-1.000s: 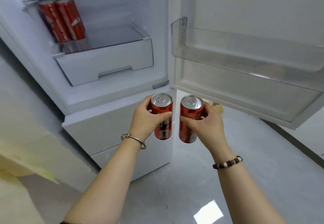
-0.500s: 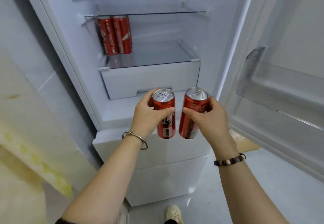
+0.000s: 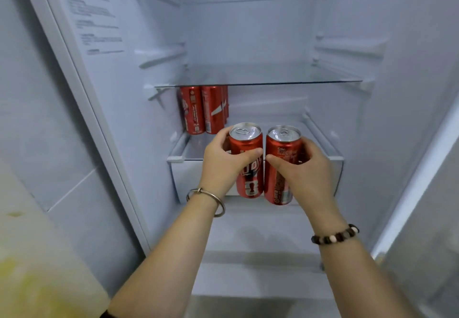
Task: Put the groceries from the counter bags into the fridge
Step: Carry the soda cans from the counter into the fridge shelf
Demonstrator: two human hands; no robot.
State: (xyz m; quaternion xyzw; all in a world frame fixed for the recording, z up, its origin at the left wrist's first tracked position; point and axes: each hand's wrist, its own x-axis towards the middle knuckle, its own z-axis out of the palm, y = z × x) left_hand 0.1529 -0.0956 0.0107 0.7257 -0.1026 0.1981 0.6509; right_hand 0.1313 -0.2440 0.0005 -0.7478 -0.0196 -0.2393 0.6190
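We are gripping two red cans. Left hand (image 3: 222,164) is curling round the left can (image 3: 249,184), right hand (image 3: 306,172) round the right can (image 3: 283,150). Both cans are upright, just beside each other, in front of the drawer (image 3: 183,177). Stored cans (image 3: 203,110) are standing back-left under the glass shelf (image 3: 273,83) in the fridge (image 3: 248,31).

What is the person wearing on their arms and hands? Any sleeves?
The left hand has a thin silver metal bangle on its wrist. The right hand has a bracelet of dark brown and pale round beads. No gloves. Both forearms are bare; a dark edge by the left elbow may be a sleeve.
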